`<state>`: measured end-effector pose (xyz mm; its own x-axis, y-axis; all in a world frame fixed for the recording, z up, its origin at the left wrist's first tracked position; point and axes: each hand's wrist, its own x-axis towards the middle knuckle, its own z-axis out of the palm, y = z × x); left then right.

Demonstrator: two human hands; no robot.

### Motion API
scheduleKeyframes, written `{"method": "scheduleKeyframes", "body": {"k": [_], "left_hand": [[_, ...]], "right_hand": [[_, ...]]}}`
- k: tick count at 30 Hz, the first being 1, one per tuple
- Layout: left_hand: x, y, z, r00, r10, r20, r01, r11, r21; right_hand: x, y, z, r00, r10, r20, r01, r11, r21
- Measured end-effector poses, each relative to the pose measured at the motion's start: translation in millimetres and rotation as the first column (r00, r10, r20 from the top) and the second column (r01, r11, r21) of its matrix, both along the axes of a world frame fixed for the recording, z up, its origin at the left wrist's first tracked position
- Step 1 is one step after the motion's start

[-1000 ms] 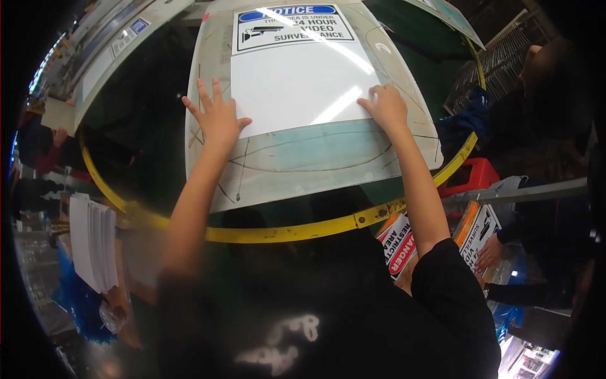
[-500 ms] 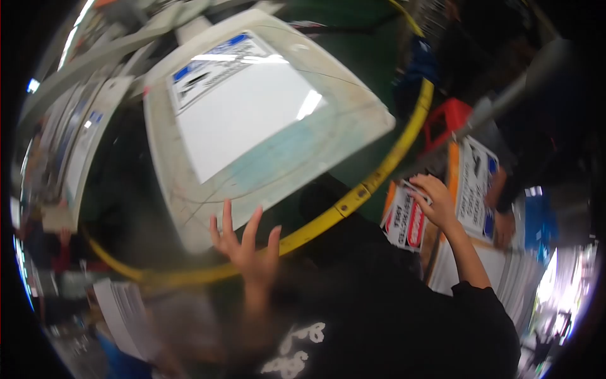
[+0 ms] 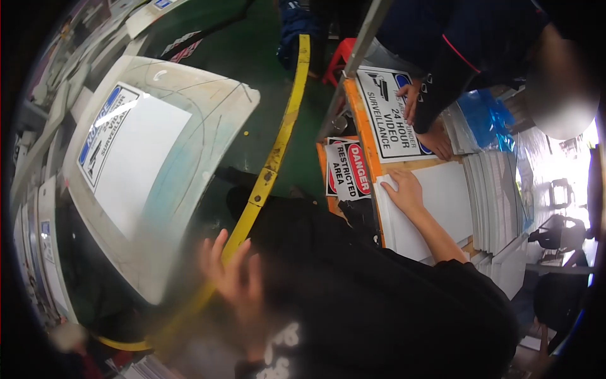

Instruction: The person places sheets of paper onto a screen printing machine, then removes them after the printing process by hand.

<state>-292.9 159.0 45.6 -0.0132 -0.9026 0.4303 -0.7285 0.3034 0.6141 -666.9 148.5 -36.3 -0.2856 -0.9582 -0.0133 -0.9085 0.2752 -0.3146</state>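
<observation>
My left hand is raised near the yellow band, its fingers apart and holding nothing; it is somewhat blurred. To the left, a pale board bears a white sheet printed along one side with a blue-headed video surveillance sign. My right hand is on the stack of blank white sheets, fingers bent around the edge of the top sheet. Beside it lie red, black and white "Danger Restricted Area" signs. Beyond it, a "24 Hour Video Surveillance" sign lies on the orange-edged table.
Across the table, a co-worker's hands rest at the surveillance sign. More stacked sheets and blue plastic wrap are at the right. A metal post rises at the table corner, near a red stool.
The view has turned right, bringing the table closer to the middle. My right hand has moved from the danger signs to the blank white sheets. My left hand stays raised and open.
</observation>
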Motion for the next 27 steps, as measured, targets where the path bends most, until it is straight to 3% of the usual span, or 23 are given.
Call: {"method": "scheduleKeyframes", "body": {"k": [1, 7, 13, 16, 19, 22, 25, 27], "left_hand": [[1, 0, -3, 1.0, 0.007, 0.018, -0.007, 1.0, -0.023], [-9, 5, -12, 0.998, -0.059, -0.023, 0.06, 0.997, 0.052], [-6, 2, -17, 0.996, -0.086, -0.036, 0.087, 0.995, 0.044], [-4, 2, -14, 0.997, -0.07, -0.032, 0.072, 0.996, 0.061], [-4, 2, -15, 0.997, -0.064, -0.053, 0.067, 0.996, 0.061], [-5, 1, -18, 0.991, -0.1, -0.085, 0.105, 0.993, 0.049], [-5, 1, -23, 0.967, -0.184, -0.176, 0.194, 0.98, 0.043], [-7, -3, -24, 0.947, -0.253, -0.198, 0.265, 0.964, 0.036]], "right_hand": [[6, -2, 13, 0.988, 0.058, -0.142, -0.05, 0.997, 0.059], [-14, 13, -5, 0.985, 0.101, -0.14, -0.125, 0.976, -0.177], [-4, 9, 18, 0.968, 0.097, -0.23, -0.131, 0.981, -0.14], [-16, 9, 5, 0.967, 0.08, -0.243, -0.136, 0.965, -0.224], [-38, -2, -4, 0.981, 0.106, -0.165, -0.147, 0.954, -0.26], [-41, -17, 0, 0.974, 0.016, 0.226, 0.061, 0.942, -0.329], [-27, -28, 30, 0.984, 0.065, 0.166, -0.023, 0.97, -0.243], [-6, -39, 58, 0.99, 0.136, -0.046, -0.143, 0.959, -0.246]]}}
